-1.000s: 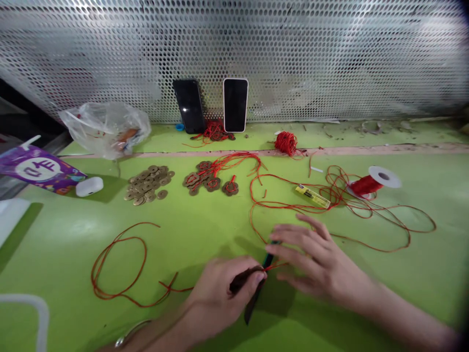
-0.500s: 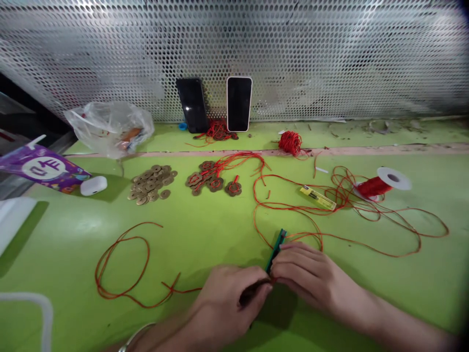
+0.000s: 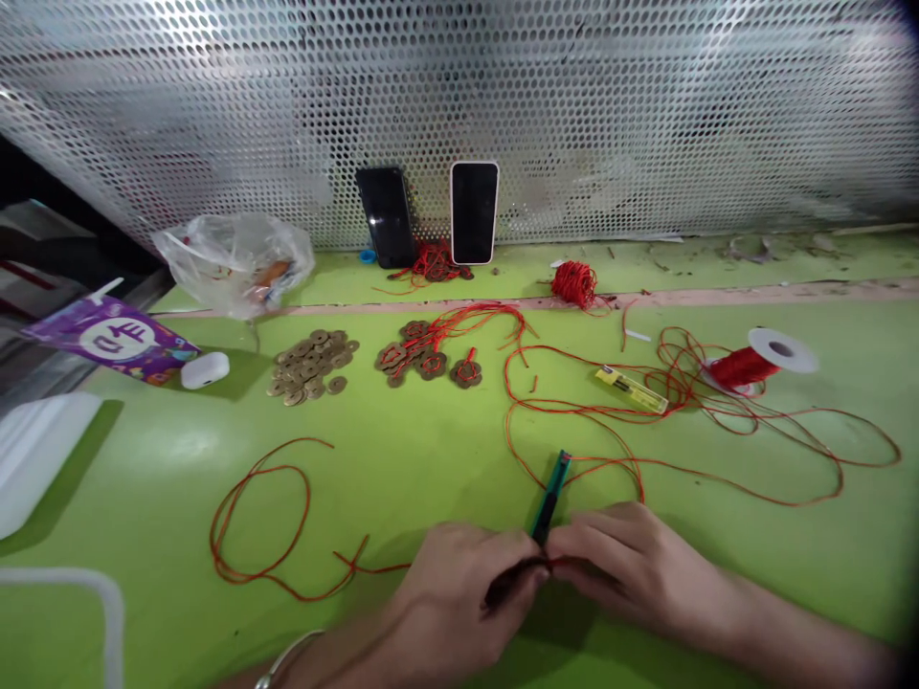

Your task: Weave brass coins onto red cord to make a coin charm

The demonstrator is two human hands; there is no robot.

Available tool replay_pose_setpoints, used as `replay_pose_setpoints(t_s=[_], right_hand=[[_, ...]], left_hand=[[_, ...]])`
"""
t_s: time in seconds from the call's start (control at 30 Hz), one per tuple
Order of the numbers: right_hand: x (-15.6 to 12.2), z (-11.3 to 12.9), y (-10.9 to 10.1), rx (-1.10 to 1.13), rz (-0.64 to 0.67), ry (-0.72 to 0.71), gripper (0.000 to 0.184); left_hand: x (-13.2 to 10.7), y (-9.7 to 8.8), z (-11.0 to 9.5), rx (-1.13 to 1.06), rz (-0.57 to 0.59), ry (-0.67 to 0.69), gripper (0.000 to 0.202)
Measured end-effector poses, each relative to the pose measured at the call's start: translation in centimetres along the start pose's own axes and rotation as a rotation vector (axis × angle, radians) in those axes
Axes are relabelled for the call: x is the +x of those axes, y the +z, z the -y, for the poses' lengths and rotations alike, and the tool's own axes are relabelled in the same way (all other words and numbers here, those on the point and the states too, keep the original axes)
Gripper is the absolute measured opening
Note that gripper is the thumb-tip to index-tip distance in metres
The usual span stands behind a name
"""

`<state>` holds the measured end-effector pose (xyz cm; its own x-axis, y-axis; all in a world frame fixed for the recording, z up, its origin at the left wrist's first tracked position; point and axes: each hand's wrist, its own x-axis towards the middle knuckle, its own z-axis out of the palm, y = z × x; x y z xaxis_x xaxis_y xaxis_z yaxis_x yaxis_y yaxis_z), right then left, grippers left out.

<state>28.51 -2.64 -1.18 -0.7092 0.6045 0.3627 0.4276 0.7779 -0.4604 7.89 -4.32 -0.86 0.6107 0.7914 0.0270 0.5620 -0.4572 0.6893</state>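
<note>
While the left hand (image 3: 459,584) has its grip clamped on a dark brown, flat piece (image 3: 506,586) at the near left of the slim green-and-black tool (image 3: 551,498), the right hand's (image 3: 636,565) grip pinches a thin red strand (image 3: 569,561) beside that tool. Left of it, a looped red cord (image 3: 309,498) lies on the glossy green counter (image 3: 402,459). Beyond it, bronze-coloured holed coins (image 3: 314,364) lie leftward and a white spool of red thread (image 3: 750,366) rightward.
</note>
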Motion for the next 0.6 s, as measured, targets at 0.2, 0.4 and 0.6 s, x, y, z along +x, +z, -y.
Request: replay_pose_setpoints(t_s=[0.2,0.4,0.6], right_hand=[[-0.27,-0.25,-0.09,0.019,-0.019,-0.044,0.015],[-0.21,-0.39,-0.04,0.023,-0.010,-0.055,0.018],[-0.28,-0.50,0.03,0.021,-0.003,-0.061,0.017]], left_hand=[[0.13,-0.09,0.00,0.008,0.038,-0.030,0.016],[0.31,0.01,0.19,0.028,0.053,-0.052,0.019],[0.26,-0.08,0.30,0.034,0.079,-0.038,0.018]])
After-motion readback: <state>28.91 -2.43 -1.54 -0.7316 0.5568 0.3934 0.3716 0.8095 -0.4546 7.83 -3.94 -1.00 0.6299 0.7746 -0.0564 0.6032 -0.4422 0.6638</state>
